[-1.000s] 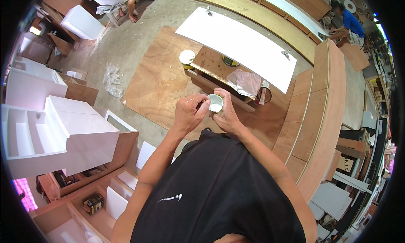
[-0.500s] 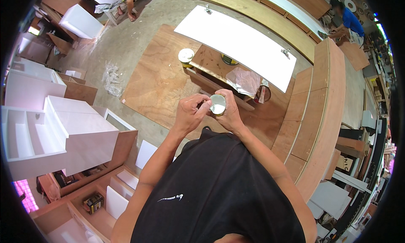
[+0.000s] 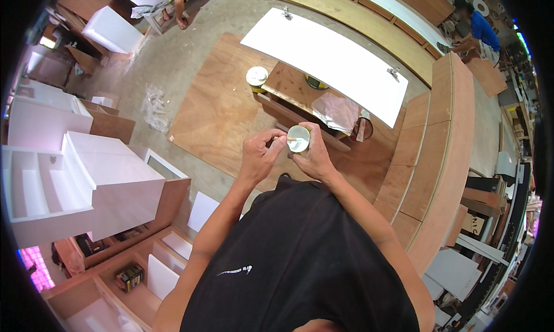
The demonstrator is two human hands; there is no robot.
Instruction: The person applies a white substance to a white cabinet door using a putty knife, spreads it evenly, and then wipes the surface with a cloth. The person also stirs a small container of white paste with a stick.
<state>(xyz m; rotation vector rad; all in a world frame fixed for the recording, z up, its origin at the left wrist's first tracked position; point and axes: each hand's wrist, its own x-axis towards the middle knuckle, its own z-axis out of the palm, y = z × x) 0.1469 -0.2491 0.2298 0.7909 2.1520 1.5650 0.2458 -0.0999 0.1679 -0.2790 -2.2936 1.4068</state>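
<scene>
My right hand [image 3: 316, 158] is wrapped round a small open can [image 3: 306, 132], pale inside, with white stuff in it. Between the thumb and fingers of my left hand [image 3: 259, 153] is a thin tan stick [image 3: 292, 139], its far end inside the can's mouth. Beyond my hands a low wooden bench [image 3: 283, 83] carries crumpled pinkish paper [image 3: 336, 110]. A long white panel [image 3: 326, 61] with metal hinges at its far edge and right end lies across it. A white-topped tub [image 3: 256, 76] stands at the bench's left end.
A plywood sheet [image 3: 202, 101] covers the floor under the bench. White cabinets [image 3: 124, 164] crowd the left, and a long wooden cabinet [image 3: 424, 159] runs along the right. One person in blue [image 3: 483, 32] sits far right; another person's leg [image 3: 180, 12] shows far left.
The can has tipped a little, so more of its inside shows. The stick now shows at the can's mouth, held by my left hand. Both hands stay in nearly the same place.
</scene>
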